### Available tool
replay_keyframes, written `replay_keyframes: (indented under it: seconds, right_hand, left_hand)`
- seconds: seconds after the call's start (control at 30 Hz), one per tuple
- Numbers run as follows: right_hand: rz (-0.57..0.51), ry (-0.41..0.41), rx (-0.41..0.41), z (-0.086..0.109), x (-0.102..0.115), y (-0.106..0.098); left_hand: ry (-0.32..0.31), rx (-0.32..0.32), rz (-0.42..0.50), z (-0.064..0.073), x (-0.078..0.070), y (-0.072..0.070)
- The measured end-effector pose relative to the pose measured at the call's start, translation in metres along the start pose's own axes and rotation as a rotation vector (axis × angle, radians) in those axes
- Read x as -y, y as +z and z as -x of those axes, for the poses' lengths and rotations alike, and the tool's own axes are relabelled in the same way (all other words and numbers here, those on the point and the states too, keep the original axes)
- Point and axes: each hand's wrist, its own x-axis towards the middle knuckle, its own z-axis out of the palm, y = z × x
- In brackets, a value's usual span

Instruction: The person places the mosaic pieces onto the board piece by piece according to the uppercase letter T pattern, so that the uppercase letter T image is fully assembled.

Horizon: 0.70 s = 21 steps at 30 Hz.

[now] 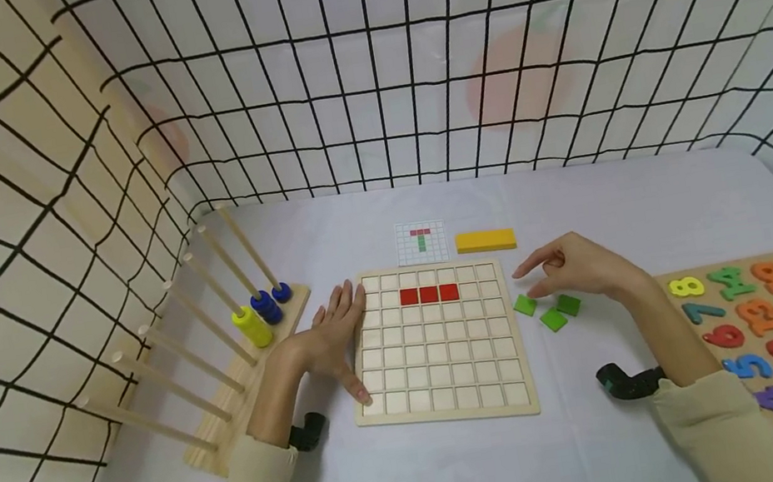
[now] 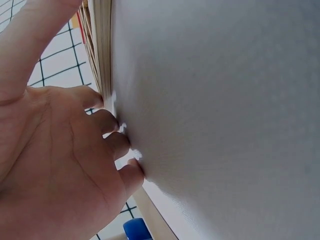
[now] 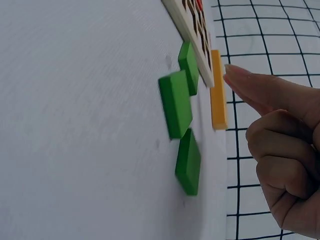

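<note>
White cloth covers the surface, black mesh boxes it in, and the action sits right of the grid board: three green tiles lie loose on the cloth, just beside its edge. Above them hovers the right hand, index finger reaching out, thumb a little apart, the other fingers curled, and nothing visible in that grip! Over on the far side, the left hand is spread wide along the board's left edge, thumb low, holding no piece.

Now, these tiles look light, stiff and smooth, a touch slippery perhaps, and hardly fragile. Best hold, I'd say: thumb and index on two opposite side edges, since a flat face offers little to pinch.

Switch to the right wrist view and there's the thickness, chunky sides that look nearly flat from overhead, though that angle stacks the tiles together while the head view sorts out their spacing. Only the head view gives all three red tiles sitting in one row. Left wrist? Palm and board edge up close, no green at all; how firmly those fingertips press, I can't quite tell.
</note>
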Motion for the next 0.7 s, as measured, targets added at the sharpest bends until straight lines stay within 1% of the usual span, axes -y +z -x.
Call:
replay_keyframes:
  seconds: [0.27,0.47,0.57,0.7]
  right_hand:
    - [-0.038,0.048,0.061,0.000,-0.010,0.003]
    - [-0.055,0.059,0.090,-0.001,-0.015,0.005]
    - [-0.050,0.060,0.084,-0.001,-0.015,0.006]
    - [-0.042,0.057,0.054,0.000,-0.015,0.009]
  left_hand:
    - [0.000,-0.004,0.013,0.001,0.002,0.001]
    - [-0.004,0.000,0.010,0.001,0.001,0.001]
    - [-0.002,0.001,0.008,0.000,0.002,0.001]
    - [-0.003,0.005,0.005,0.001,0.001,0.000]
